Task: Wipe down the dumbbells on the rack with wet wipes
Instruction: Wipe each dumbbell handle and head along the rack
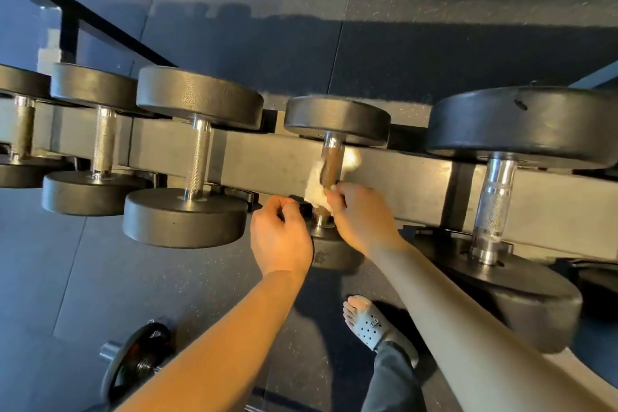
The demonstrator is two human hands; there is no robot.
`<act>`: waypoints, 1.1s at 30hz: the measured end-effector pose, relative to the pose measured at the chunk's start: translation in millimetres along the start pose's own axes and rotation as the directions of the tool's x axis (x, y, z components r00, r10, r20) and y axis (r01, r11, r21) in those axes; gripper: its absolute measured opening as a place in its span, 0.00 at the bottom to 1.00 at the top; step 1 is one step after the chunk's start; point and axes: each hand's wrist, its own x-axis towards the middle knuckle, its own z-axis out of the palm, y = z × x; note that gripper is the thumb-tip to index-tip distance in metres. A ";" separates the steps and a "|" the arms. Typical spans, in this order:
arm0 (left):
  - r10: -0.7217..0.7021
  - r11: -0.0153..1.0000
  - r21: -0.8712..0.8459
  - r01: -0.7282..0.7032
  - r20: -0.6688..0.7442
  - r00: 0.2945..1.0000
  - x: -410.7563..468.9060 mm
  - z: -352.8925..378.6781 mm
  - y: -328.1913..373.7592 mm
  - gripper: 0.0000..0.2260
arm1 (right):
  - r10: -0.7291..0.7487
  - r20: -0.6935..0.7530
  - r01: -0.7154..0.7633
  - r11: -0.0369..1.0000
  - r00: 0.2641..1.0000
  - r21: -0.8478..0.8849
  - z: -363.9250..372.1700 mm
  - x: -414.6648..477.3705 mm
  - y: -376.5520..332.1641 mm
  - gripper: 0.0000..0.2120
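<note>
Several black dumbbells lie across a dark rack [274, 157]. The middle dumbbell [336, 119] has a brownish handle. A white wet wipe [316, 186] is wrapped against the lower part of that handle. My right hand [359, 217] pinches the wipe at the handle's near end. Just to its left, my left hand [281, 237] has its fingers curled over the near head of the same dumbbell, which it mostly hides.
Dumbbells with chrome handles lie left [197, 157] and right [495, 204] of the middle one. On the rubber floor are a small plate-loaded dumbbell [140, 358] at lower left and my foot in a grey clog [371, 321].
</note>
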 end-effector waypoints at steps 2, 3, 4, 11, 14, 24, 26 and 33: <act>0.015 1.000 0.017 -0.015 0.004 1.000 1.8 0.5 -2.6 0.13 | 0.065 0.221 -0.078 0.996 0.973 0.049 -13.0 -0.3 4.9 0.12; 0.019 0.999 0.026 -0.019 0.006 1.000 2.0 0.6 -3.2 0.14 | 0.090 0.212 -0.120 0.984 0.973 0.130 -17.8 2.6 7.0 0.12; 0.023 0.999 0.032 -0.024 0.007 1.000 2.3 0.8 -3.4 0.14 | 0.109 0.153 -0.147 0.952 0.982 0.267 -22.6 7.6 7.5 0.13; -0.015 0.998 0.060 0.014 0.011 1.000 6.6 3.6 -10.6 0.14 | 0.004 -0.079 -0.005 1.000 0.997 -0.015 -8.2 23.3 -10.8 0.18; -0.023 0.997 0.081 0.021 0.017 1.000 8.5 4.4 -13.0 0.14 | 0.039 0.031 -0.040 0.998 0.999 0.042 -4.9 12.9 -5.2 0.19; 0.032 0.993 0.112 -0.032 0.004 0.999 11.6 4.4 -16.2 0.14 | 0.041 -0.062 -0.034 0.994 0.997 0.105 -0.3 21.5 -13.6 0.24; 0.044 0.993 0.112 -0.044 0.004 0.999 11.7 4.3 -17.1 0.14 | -0.016 0.001 0.016 0.999 1.000 0.043 -3.9 18.6 -3.4 0.23; 0.047 0.991 0.127 -0.048 0.013 0.999 12.3 4.9 -17.2 0.14 | 0.137 0.333 -0.331 0.691 0.933 0.643 -27.6 28.5 10.2 0.16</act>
